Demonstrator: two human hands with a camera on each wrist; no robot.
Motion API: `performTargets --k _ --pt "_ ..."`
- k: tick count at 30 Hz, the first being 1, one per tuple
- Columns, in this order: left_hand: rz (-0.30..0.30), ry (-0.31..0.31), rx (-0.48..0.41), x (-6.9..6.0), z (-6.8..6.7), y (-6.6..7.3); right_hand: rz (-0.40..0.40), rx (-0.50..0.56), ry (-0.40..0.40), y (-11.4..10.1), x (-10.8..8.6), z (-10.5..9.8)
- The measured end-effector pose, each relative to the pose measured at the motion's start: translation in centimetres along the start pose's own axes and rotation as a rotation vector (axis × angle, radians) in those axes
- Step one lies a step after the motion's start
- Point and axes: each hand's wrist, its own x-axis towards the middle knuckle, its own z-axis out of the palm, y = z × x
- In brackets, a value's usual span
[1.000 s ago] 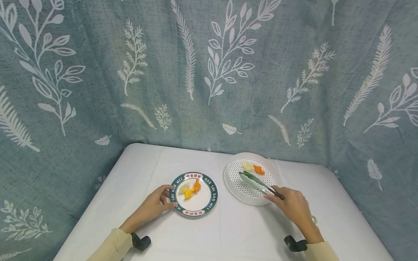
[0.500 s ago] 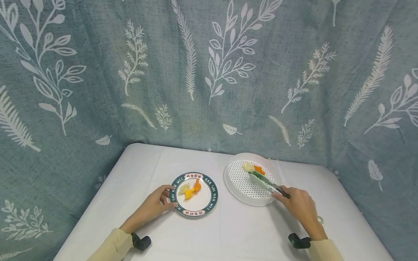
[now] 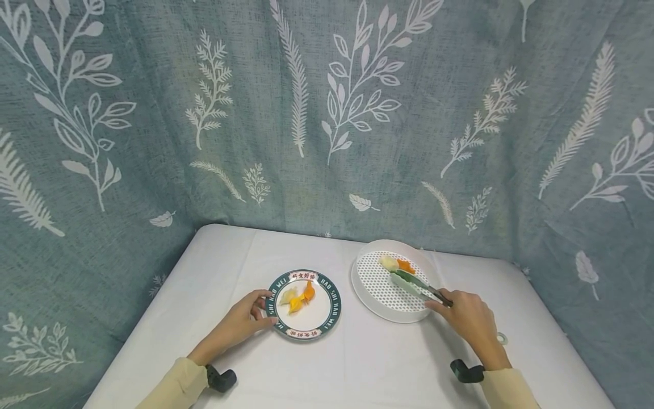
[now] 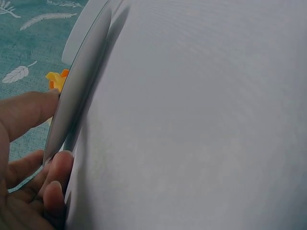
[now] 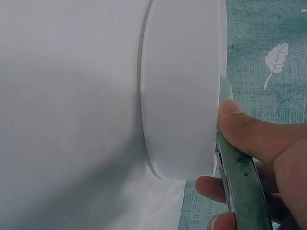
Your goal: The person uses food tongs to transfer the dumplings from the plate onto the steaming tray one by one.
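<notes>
My left hand [image 3: 247,318] grips the left rim of a round plate [image 3: 334,305] with a dark green lettered border. In the left wrist view the thumb lies on the rim and fingers are beneath it. Pale yellow, yellow and orange food-like pieces [image 3: 295,304] sit together on the plate. At the right, my right hand [image 3: 467,318] holds green tongs [image 3: 409,278], whose tips are inside a white round steamer basket [image 3: 370,304] with a perforated base. A pale piece [image 3: 389,262] and an orange piece [image 3: 406,266] lie just beyond the tips. Whether the tips hold anything, I cannot tell.
A white cloth covers the table [image 3: 327,369]. The grey-green leaf-patterned curtain [image 3: 306,142] hangs behind it and at both sides. The basket's raised wall [image 5: 182,96] stands beside the right hand. A pale ring [image 3: 502,338] shows just past the right wrist.
The right hand and the tongs have moved a little to the right inside the basket, mostly in the first half second. The left hand and the plate have stayed put.
</notes>
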Motion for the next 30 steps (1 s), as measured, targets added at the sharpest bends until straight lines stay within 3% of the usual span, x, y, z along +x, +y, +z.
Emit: performTargets --k 8,13,30 --pt "0.003 -0.001 0.004 0.0 0.1 0.0 0.037 0.015 0.022 0.3 -0.2 0.2" --pt "0.003 0.008 0.008 0.0 0.2 0.0 0.014 0.042 0.074 -0.2 -0.5 0.1" --pt "0.012 0.015 0.002 0.0 0.3 -0.1 -0.091 0.093 0.132 -5.3 -1.6 0.5"
